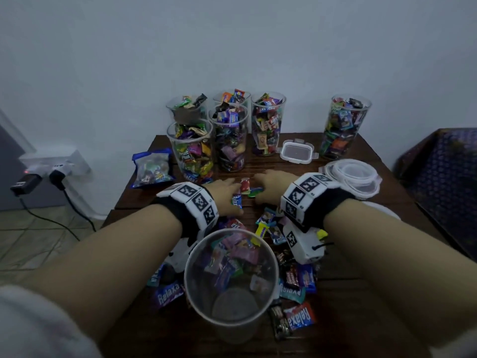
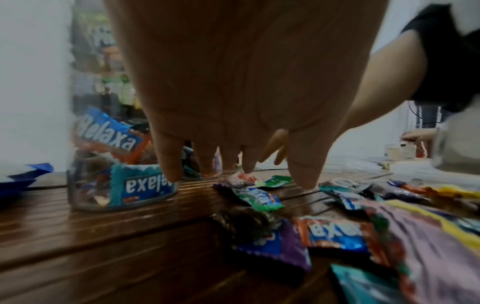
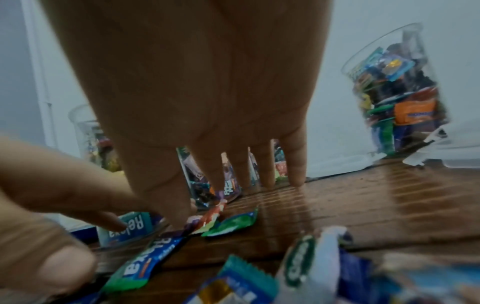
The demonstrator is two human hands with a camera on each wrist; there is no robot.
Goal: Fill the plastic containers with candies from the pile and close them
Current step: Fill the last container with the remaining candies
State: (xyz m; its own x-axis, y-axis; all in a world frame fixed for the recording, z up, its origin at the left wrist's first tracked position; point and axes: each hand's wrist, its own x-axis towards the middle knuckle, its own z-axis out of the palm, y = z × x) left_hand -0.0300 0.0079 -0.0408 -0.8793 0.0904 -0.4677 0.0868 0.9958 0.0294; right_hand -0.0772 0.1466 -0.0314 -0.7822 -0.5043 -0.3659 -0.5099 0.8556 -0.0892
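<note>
Both hands are flat-ish and spread over the far edge of the candy pile [image 1: 260, 244], palms down, fingers extended, nothing pinched. The left hand [image 1: 227, 193] and right hand [image 1: 269, 186] flank a few loose wrappers, the red candy [image 1: 245, 186] and green candy [image 1: 254, 193] lying between the fingertips. It reads as a two-handed rake, pulling strays back toward the pile before scooping. The empty tub [image 1: 229, 277] stands just behind the wrists, closest to the body, mouth up, so a scoop only has to travel back a short way. It holds nothing yet; the colours showing through it look like pile candies behind its wall. Ahead of the fingers stand six filled tubs [image 1: 228, 140], all still lidless, one [image 1: 343, 127] off to the right of the right hand. Lids [image 1: 351, 177] are stacked just right of the right wrist, within reach for closing. Closing hasn't begun by the look of it. The candy bag [image 1: 152, 167] sits left of the left hand.
</note>
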